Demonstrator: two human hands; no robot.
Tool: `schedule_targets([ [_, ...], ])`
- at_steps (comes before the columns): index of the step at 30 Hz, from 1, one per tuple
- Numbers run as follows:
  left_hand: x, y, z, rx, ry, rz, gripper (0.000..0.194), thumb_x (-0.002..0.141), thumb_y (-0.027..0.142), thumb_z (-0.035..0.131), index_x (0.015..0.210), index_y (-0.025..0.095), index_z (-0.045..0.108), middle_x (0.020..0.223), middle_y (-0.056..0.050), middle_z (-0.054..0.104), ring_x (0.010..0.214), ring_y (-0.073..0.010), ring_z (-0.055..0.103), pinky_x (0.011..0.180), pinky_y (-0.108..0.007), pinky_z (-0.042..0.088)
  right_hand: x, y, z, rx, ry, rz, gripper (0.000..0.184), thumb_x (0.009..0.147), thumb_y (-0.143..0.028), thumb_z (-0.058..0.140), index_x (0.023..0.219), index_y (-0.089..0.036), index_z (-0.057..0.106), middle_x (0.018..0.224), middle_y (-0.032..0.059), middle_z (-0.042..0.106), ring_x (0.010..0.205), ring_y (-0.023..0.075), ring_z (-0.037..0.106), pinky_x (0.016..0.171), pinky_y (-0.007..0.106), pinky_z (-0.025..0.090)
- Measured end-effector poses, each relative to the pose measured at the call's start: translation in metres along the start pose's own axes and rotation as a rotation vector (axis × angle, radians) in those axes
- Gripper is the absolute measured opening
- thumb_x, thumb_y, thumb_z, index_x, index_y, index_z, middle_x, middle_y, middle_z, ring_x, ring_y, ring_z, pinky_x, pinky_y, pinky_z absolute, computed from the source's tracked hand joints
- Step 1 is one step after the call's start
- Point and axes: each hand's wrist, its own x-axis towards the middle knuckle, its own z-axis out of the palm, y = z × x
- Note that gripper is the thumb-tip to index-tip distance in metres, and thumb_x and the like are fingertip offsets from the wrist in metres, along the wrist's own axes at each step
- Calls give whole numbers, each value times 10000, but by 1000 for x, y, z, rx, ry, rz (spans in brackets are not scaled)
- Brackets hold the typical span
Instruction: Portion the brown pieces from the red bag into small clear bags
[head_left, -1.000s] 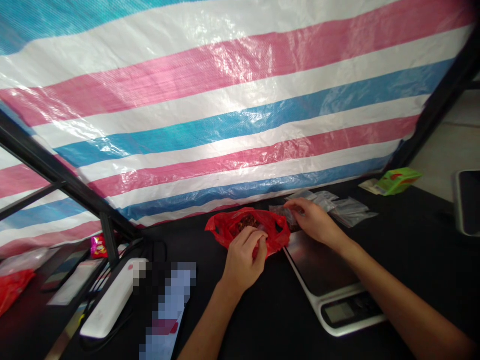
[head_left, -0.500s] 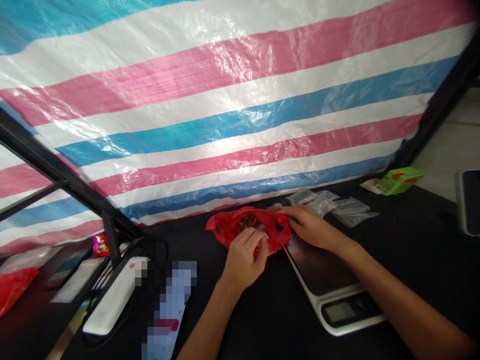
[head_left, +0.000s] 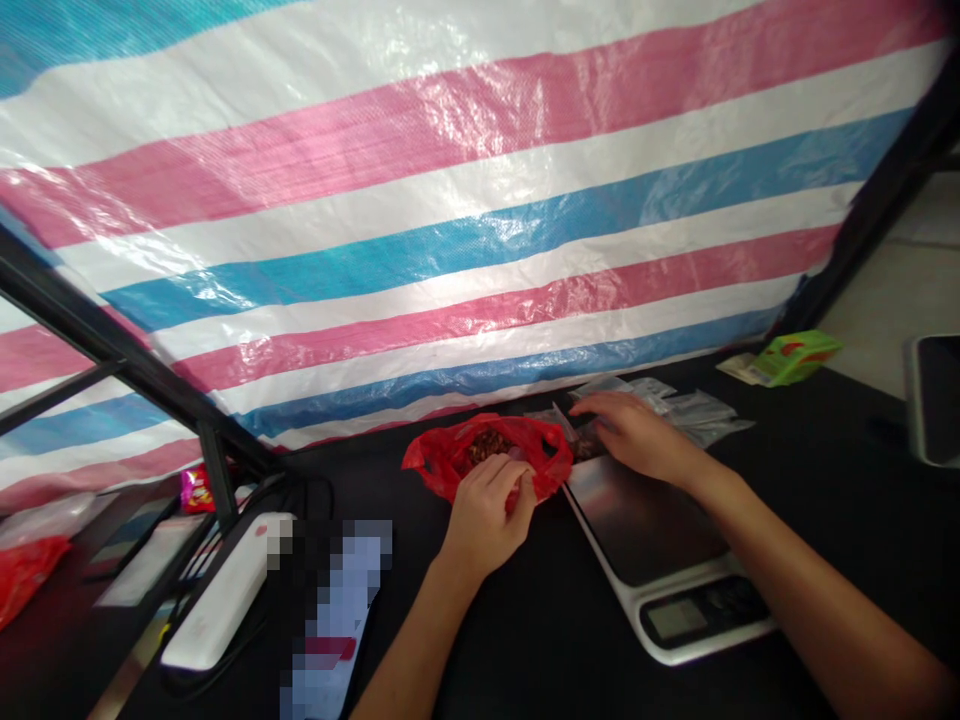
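A red plastic bag [head_left: 442, 460] stands open on the black table, with brown dried bits [head_left: 491, 443] inside. My left hand [head_left: 489, 512] is at its near rim with the fingers curled and pinched together. A small translucent piece shows by those fingertips; what they hold is unclear. To the right of the bag, my right hand [head_left: 641, 435] hovers over the far end of a kitchen scale [head_left: 645, 525], its thumb and fingers apart. Under its fingers lies a clear bag [head_left: 589, 445] with dark contents, and whether they touch is hard to tell.
Several clear plastic bags [head_left: 701, 412] lie behind the scale, with a green box [head_left: 799, 358] farther right. At the left are a white power strip [head_left: 225, 600], cables, and a blurred-out phone-like object [head_left: 337, 620]. A striped tarp [head_left: 450, 250] hangs behind the table on a black frame.
My right hand has let go of the red bag's right edge and shifted right, its fingers spreading and uncovering the clear bag. My left hand has stayed at the near rim.
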Motion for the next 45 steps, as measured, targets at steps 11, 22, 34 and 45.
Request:
schedule_targets([
  [11, 1, 4, -2, 22, 0, 20, 177, 1025, 162, 497, 972, 197, 662, 871, -58, 689, 787, -184, 659, 741, -315, 542, -13, 29, -1, -309, -105, 136, 418, 892, -139, 518, 1193, -226, 794, 1251, 128, 776, 1316, 378, 613, 1148, 608, 388],
  [22, 1, 2, -3, 19, 18, 23, 170, 1016, 161, 505, 977, 190, 668, 851, -59, 684, 782, -188, 649, 737, -322, 540, 1, 21, -18, 241, 87, 399, 329, 824, -281, 645, 1120, -216, 770, 789, 34, 778, 695, 226, 709, 652, 340, 535],
  [34, -1, 8, 1, -263, 183, -84, 127, 1029, 236, 569, 1075, 203, 682, 933, -55, 676, 784, -153, 644, 726, -285, 543, 12, -64, -38, 1212, 194, 441, 501, 673, -433, 959, 1054, -238, 699, 773, -14, 724, 614, 147, 620, 577, 280, 494],
  [45, -1, 7, 1, 12, 61, -61, 401, 1033, 265, 577, 1428, 242, 512, 1343, -148, 591, 1266, -269, 604, 1092, -477, 540, 14, -68, -30, 967, 408, 373, 350, 761, -499, 878, 900, -244, 682, 938, 26, 714, 808, 189, 670, 736, 300, 557],
])
